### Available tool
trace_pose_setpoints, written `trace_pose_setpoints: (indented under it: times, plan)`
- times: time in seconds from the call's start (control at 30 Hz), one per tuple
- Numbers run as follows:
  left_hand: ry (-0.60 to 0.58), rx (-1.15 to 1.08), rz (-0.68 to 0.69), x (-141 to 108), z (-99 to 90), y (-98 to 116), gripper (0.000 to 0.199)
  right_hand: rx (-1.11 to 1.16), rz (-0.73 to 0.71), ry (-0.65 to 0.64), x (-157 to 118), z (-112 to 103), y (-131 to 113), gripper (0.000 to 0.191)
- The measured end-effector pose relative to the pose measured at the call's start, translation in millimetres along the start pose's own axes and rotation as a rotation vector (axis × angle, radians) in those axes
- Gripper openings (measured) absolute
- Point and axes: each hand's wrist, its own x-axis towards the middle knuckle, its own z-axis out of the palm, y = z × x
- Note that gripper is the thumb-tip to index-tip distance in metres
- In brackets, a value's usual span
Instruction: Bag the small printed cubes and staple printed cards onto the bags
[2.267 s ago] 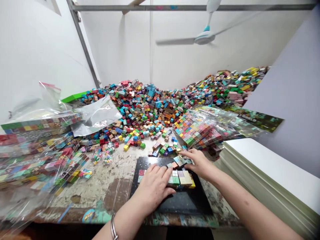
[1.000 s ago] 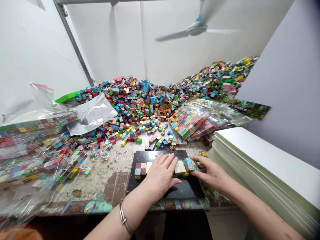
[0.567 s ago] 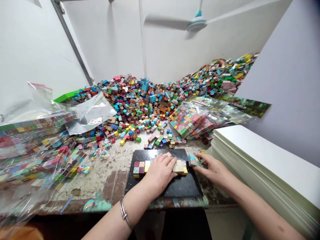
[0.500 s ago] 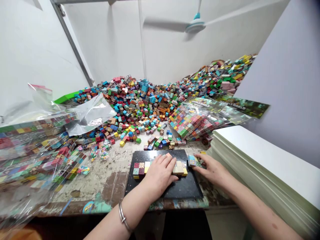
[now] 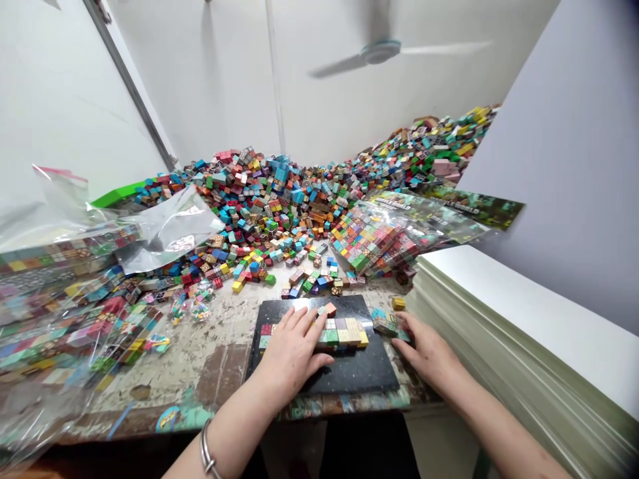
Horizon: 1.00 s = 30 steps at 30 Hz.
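Observation:
A black speckled board (image 5: 349,376) lies at the table's front edge. Across it runs a row of small patterned cubes (image 5: 344,332) in two lines. My left hand (image 5: 294,342) rests spread over the left part of that row, its fingers apart and hiding some cubes. A loose reddish cube (image 5: 329,309) sits behind the row, by my left fingertips. Right of the board, my right hand (image 5: 424,346) has its thumb and fingers around the near end of a small block of blue and green cubes (image 5: 384,322). A yellow cube (image 5: 398,303) lies just behind that block.
A large heap of coloured cubes (image 5: 279,199) fills the back. Plastic bags of cubes (image 5: 64,313) lie at the left, and a bagged set (image 5: 374,239) at the right back. A tall stack of white sheets (image 5: 479,279) borders the right arm.
My left hand has slid left along the row, uncovering more cubes. My right hand has moved slightly, and the yellow cube behind its block now shows more fully. The view has shifted a little.

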Motion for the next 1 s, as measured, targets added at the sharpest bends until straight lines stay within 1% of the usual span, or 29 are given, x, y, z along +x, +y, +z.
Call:
trace_pose_setpoints:
  times: [0.13, 0.2, 0.23, 0.3, 0.37, 0.4, 0.43, 0.5, 0.57, 0.67, 0.73, 0.8, 0.9, 1.0]
  plan:
    - [0.006, 0.012, 0.017, -1, 5.4, 0, 0.066, -0.241, -0.130, 0.004, -9, -6, 0, 0.036]
    - [0.013, 0.009, 0.019, -1, 6.8, 0, 0.066, -0.342, -0.149, 0.000, -9, -14, -2, 0.037]
    - [0.015, 0.005, 0.019, -1, 7.1, 0, 0.066, -0.353, -0.146, 0.018, -8, -18, -5, 0.037]
    - [0.017, -0.004, 0.022, -2, 7.3, 0, 0.066, -0.269, -0.145, 0.085, -3, -26, -12, 0.034]
    - [0.019, -0.013, 0.029, -2, 7.3, 0, 0.066, -0.099, -0.132, 0.120, 9, -31, -25, 0.032]
    - [0.021, -0.017, 0.032, -3, 7.3, 0, 0.066, -0.019, -0.120, 0.100, 16, -32, -33, 0.031]
    - [0.022, -0.021, 0.035, -3, 7.4, 0, 0.065, 0.039, -0.101, 0.052, 25, -32, -42, 0.029]
    - [0.024, -0.026, 0.041, -3, 7.7, 0, 0.065, 0.075, -0.094, -0.082, 45, -28, -59, 0.026]
    - [0.029, -0.030, 0.044, -4, 8.7, 0, 0.064, 0.073, -0.135, -0.152, 64, -20, -73, 0.025]
    - [0.044, -0.032, 0.040, -4, 11.3, -1, 0.066, 0.071, -0.215, -0.222, 86, -5, -85, 0.034]
    - [0.048, -0.034, 0.043, -5, 12.9, -1, 0.067, 0.078, -0.270, -0.260, 94, 3, -89, 0.042]
    - [0.050, -0.035, 0.045, -5, 13.7, -2, 0.067, 0.087, -0.314, -0.282, 98, 10, -93, 0.042]
    - [0.047, -0.034, 0.037, -5, 13.0, -2, 0.066, 0.113, -0.342, -0.301, 102, 16, -101, 0.032]
    - [0.044, -0.042, 0.035, -4, 11.5, -1, 0.066, 0.167, -0.327, -0.314, 106, 20, -108, 0.020]
